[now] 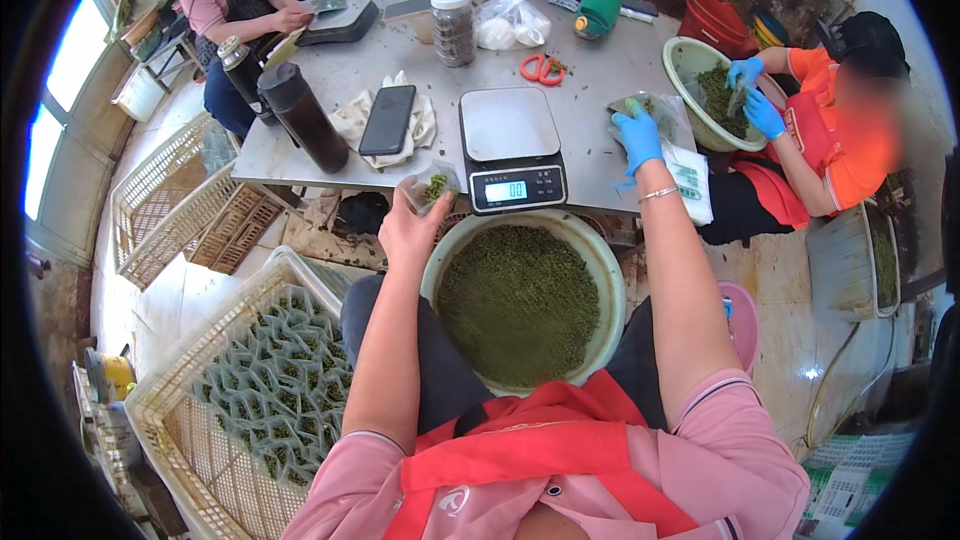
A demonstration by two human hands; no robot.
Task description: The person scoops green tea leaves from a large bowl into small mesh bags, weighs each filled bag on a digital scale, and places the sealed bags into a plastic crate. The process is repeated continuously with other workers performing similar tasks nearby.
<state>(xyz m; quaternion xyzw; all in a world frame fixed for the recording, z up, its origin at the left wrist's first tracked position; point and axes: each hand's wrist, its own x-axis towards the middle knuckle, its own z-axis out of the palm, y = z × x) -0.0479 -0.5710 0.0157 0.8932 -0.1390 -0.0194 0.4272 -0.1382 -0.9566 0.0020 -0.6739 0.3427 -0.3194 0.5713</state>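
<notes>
My left hand [408,225], bare, is closed around a small clear bag [436,186] with green, berry-like grains in it, at the table's front edge. My right hand [638,140], in a blue glove, has its fingers closed on a clear plastic bag [672,118] lying on the table, with some green bits by the fingertips. Between my hands stands a digital scale [512,130] with nothing on its plate and its display lit. Below it, a pale green basin [612,310] full of small green grains sits between my legs.
A phone [388,120] on a cloth, a dark flask [305,120], red scissors [542,69], a lidded jar [452,28] and a green bottle [600,5] stand on the table [400,60]. A crate [190,440] of filled bags is lower left. Two co-workers sit left and right.
</notes>
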